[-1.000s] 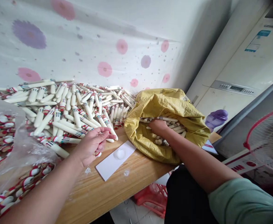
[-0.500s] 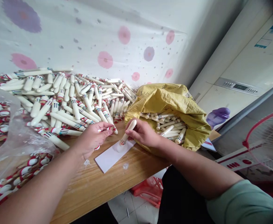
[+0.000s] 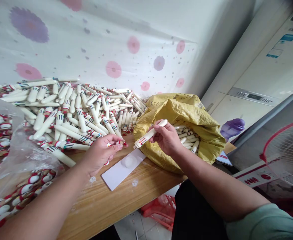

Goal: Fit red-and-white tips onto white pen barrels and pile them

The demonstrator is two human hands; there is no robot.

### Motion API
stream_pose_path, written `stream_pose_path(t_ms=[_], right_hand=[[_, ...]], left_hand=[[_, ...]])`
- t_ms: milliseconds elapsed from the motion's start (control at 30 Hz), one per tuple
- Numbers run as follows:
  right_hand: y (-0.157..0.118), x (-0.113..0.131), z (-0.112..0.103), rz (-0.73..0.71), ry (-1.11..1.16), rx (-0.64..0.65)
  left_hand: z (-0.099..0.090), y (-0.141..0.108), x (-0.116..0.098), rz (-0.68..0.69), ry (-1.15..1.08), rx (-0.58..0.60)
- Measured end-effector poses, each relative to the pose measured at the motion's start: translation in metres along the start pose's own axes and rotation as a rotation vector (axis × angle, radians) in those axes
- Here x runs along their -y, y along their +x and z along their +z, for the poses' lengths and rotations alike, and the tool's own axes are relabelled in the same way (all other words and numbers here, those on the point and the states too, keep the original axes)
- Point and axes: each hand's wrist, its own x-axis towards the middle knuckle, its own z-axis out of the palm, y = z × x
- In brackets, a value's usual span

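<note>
My right hand [image 3: 167, 136] grips a white multicolour pen [image 3: 151, 132] by its barrel. The pen tilts, its end with the coloured sliders pointing down and left. Pinched in the fingertips of my left hand [image 3: 103, 151] is a small red-and-white piece [image 3: 122, 143], partly hidden by the fingers. The pen's lower end is a short way right of this piece, apart from it. Below both hands lies a white card [image 3: 116, 176] with a round whitish patch [image 3: 128, 162] on it.
A large pile of similar pens [image 3: 71, 133] lines the back of the wooden table [image 3: 106, 206]. Right of it stands a yellow woven sack [image 3: 184, 103] holding more pens. A clear plastic bag [image 3: 28, 146] with red-and-white pieces [image 3: 1, 213] is at left. A fan [image 3: 286, 156] stands far right.
My right hand has lifted the pen off the patch on the card and moved it up and right, tipping it flatter. My left hand keeps its pinch and has barely moved.
</note>
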Motion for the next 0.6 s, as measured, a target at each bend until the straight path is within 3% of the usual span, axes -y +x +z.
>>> stream_pose_path(t_ms=[100, 300, 500, 600], right_hand=[[-0.005, -0.006, 0.002, -0.022, -0.120, 0.064], [-0.018, -0.027, 0.014, -0.264, -0.726, 0.334], [-0.016, -0.031, 0.016, -0.269, -0.755, 0.389], [-0.013, -0.024, 0.012, -0.225, -0.694, 0.322]], left_hand=[[0.000, 0.000, -0.001, 0.016, -0.023, 0.004], [-0.001, 0.001, -0.001, 0.009, -0.031, -0.004], [0.000, 0.003, -0.003, -0.001, -0.018, -0.159], [-0.001, 0.003, -0.004, -0.016, 0.032, -0.166]])
